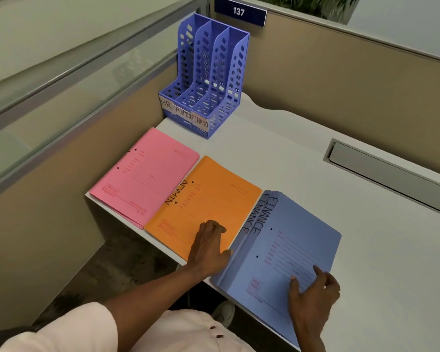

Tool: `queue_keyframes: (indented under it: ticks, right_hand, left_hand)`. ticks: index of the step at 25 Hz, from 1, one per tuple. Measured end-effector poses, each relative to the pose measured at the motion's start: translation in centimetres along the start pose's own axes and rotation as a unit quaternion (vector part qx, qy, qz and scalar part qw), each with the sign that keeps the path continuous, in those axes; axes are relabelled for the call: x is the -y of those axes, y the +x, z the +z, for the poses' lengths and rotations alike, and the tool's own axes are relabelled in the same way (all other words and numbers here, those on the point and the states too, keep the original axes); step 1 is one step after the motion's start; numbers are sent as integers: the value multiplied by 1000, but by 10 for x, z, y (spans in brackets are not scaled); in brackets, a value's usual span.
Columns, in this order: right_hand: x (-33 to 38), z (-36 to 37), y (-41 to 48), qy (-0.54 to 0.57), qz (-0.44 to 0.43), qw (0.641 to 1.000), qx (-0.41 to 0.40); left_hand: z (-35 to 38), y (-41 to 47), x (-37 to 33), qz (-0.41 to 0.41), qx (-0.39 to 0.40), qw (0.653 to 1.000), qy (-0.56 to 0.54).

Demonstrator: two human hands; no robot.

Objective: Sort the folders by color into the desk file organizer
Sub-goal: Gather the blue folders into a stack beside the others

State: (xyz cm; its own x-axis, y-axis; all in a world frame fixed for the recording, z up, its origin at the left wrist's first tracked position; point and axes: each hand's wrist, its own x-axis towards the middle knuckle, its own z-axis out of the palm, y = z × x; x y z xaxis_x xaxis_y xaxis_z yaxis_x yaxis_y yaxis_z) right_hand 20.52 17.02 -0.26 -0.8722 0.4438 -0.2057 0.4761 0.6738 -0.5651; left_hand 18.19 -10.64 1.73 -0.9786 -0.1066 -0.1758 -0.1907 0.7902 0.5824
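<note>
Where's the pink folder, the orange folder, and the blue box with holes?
pink folder (148, 174): head view, middle of its cover.
orange folder (208, 201): head view, bare cover above the fingers.
blue box with holes (233, 80): head view, right side wall.

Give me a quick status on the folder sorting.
Left hand flat on orange folders, right hand on blue folders. Pink folders untouched. Organizer empty, path clear.

left hand (208, 247) flat on orange folder (203, 201); right hand (313, 293) on blue folders (285, 250).
</note>
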Motion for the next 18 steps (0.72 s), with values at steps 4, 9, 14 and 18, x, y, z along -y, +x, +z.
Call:
queue_keyframes:
  ticks: [4,9,14,18]
  right_hand:
    - [35,23,-15,5,-119,992,39]
    - [101,57,-35,81,-223,964,123]
    - [173,101,-56,75,-261,942,197]
    - [230,142,-74,74,-263,926,260]
  left_hand:
    - [-40,-4,46,-88,-56,994,-12]
    - [-98,-1,106,-213,-127,968,-47]
    - [-151,32,163,-272,-149,950,-47]
    - [-192,71,208,-277,-148,949,-25]
